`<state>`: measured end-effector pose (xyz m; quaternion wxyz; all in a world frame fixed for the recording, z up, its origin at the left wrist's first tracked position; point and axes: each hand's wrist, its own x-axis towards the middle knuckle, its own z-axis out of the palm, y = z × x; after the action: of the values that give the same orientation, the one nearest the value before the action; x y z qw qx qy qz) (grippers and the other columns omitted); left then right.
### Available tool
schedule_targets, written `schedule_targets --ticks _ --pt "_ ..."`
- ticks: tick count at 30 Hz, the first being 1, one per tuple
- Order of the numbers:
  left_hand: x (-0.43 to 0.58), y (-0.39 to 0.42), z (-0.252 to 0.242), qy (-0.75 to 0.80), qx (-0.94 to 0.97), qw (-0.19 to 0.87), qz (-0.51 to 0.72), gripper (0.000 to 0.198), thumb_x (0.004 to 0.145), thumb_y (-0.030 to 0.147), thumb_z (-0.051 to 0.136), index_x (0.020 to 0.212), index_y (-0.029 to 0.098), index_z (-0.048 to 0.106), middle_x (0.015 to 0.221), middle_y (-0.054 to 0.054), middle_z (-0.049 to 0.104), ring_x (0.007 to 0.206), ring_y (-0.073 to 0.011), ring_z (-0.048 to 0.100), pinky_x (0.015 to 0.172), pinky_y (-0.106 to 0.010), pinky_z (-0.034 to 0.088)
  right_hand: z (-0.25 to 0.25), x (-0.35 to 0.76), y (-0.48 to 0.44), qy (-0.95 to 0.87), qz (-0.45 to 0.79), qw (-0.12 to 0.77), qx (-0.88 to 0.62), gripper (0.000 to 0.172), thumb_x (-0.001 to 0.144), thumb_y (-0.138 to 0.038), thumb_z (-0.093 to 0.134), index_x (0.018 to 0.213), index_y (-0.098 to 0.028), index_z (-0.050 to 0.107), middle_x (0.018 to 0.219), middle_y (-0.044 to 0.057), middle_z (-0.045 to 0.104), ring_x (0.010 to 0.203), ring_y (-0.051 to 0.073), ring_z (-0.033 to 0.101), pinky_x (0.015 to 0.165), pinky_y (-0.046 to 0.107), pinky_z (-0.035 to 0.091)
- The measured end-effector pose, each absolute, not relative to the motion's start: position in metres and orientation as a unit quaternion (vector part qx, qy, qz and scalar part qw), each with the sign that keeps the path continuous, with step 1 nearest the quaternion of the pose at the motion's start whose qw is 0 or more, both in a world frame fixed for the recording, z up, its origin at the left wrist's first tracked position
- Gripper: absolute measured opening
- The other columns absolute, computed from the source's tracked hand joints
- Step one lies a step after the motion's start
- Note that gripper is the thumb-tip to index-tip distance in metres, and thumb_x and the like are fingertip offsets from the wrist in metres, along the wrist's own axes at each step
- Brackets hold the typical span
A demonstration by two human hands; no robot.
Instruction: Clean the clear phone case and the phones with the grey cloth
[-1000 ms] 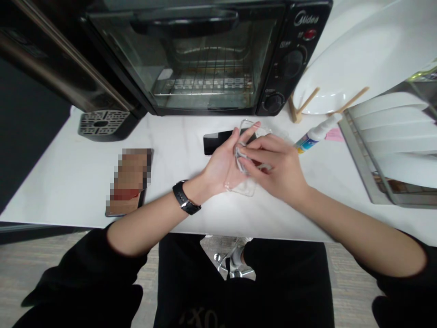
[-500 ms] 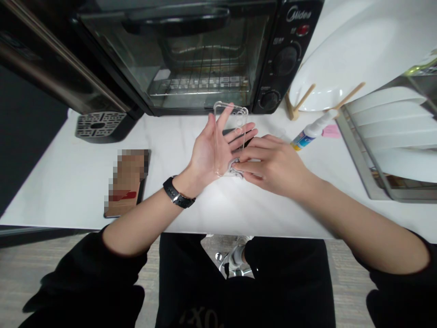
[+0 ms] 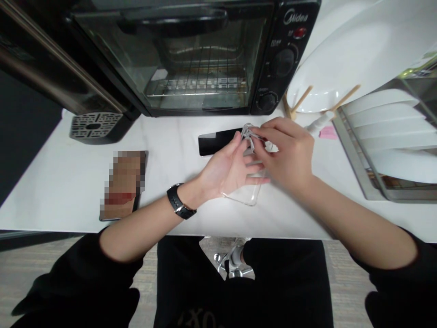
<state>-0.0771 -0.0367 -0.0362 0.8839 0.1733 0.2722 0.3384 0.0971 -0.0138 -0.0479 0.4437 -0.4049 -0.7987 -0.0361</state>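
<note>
A clear phone case (image 3: pixel 241 199) lies across the palm and fingers of my left hand (image 3: pixel 223 171), palm up, with the thumb at the case's upper edge. My right hand (image 3: pixel 288 148) pinches a small crumpled grey cloth (image 3: pixel 248 132) and presses it on the upper end of the case. Beyond my left thumb, a black phone (image 3: pixel 215 143) rests on the white counter, its right end hidden behind the hands.
At the back stands a black toaster oven (image 3: pixel 201 59). A pixelated flat device (image 3: pixel 124 182) lies at left, near a drip tray (image 3: pixel 94 126). On the right are a spray bottle (image 3: pixel 321 123), partly hidden, a pink note (image 3: pixel 327 132) and a rack (image 3: pixel 358 159) with white plates.
The case has turned and lowered towards the counter's front edge. My right hand has moved with the cloth from the case's near end up to its far end. More of the black phone shows.
</note>
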Motion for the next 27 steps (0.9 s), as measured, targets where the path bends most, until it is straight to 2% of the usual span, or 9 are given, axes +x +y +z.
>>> schedule_targets --ticks 4,9,14,17,21,24,27 --pt "-0.075 -0.038 -0.036 0.288 0.168 0.873 0.357 0.059 0.117 0.06 0.032 0.159 0.026 0.058 0.124 -0.011 0.082 0.112 -0.0269 0.081 0.108 -0.044 0.059 -0.05 0.087 -0.025 -0.796 0.07 0.463 -0.384 0.019 0.106 -0.025 0.068 0.109 -0.022 0.087 0.098 0.007 0.082 0.087 0.023 0.077 0.074 0.037 0.059" --pt "-0.085 -0.033 -0.027 0.27 0.201 0.846 0.414 0.062 0.118 0.056 0.027 0.173 0.033 0.044 0.116 -0.005 0.084 0.118 -0.0251 0.081 0.099 -0.039 0.065 -0.053 0.077 -0.038 -0.839 0.128 0.455 -0.27 0.015 0.106 -0.024 0.071 0.111 -0.023 0.086 0.101 0.006 0.085 0.09 0.02 0.08 0.078 0.034 0.061" --pt "-0.093 -0.028 -0.024 0.268 0.205 0.812 0.477 0.065 0.117 0.062 0.029 0.177 0.039 0.035 0.14 -0.008 0.078 0.147 -0.0297 0.067 0.109 -0.041 0.06 -0.049 0.078 -0.042 -0.894 0.111 0.396 -0.177 0.014 0.106 -0.022 0.071 0.113 -0.024 0.082 0.095 0.002 0.084 0.084 0.017 0.077 0.076 0.032 0.059" --pt "-0.095 -0.027 -0.024 0.277 0.21 0.798 0.493 0.065 0.117 0.063 0.03 0.178 0.039 0.033 0.152 -0.01 0.072 0.154 -0.0313 0.062 0.115 -0.043 0.056 -0.046 0.086 -0.035 -0.914 0.073 0.361 -0.171 0.013 0.104 -0.018 0.071 0.108 -0.022 0.082 0.095 0.003 0.084 0.082 0.017 0.076 0.074 0.033 0.057" --pt "-0.097 -0.023 -0.024 0.307 0.236 0.764 0.516 0.066 0.118 0.064 0.026 0.178 0.039 0.031 0.149 -0.011 0.072 0.155 -0.0304 0.06 0.119 -0.048 0.053 -0.047 0.094 -0.026 -0.927 0.028 0.29 -0.235 0.019 0.102 -0.016 0.068 0.097 -0.025 0.084 0.095 0.002 0.085 0.079 0.019 0.073 0.071 0.035 0.051" --pt "-0.097 -0.022 -0.023 0.316 0.248 0.754 0.52 0.066 0.117 0.065 0.027 0.178 0.039 0.034 0.142 -0.009 0.076 0.151 -0.0292 0.063 0.119 -0.047 0.053 -0.05 0.093 -0.025 -0.917 0.005 0.294 -0.268 0.019 0.102 -0.019 0.067 0.094 -0.025 0.084 0.092 0.002 0.084 0.081 0.02 0.072 0.073 0.036 0.05" --pt "-0.092 -0.024 -0.026 0.317 0.246 0.764 0.506 0.066 0.118 0.062 0.028 0.178 0.036 0.036 0.13 -0.009 0.078 0.137 -0.0272 0.071 0.117 -0.045 0.055 -0.051 0.092 -0.024 -0.899 -0.017 0.316 -0.304 0.021 0.104 -0.021 0.066 0.092 -0.024 0.083 0.092 0.004 0.084 0.084 0.022 0.072 0.074 0.037 0.05"
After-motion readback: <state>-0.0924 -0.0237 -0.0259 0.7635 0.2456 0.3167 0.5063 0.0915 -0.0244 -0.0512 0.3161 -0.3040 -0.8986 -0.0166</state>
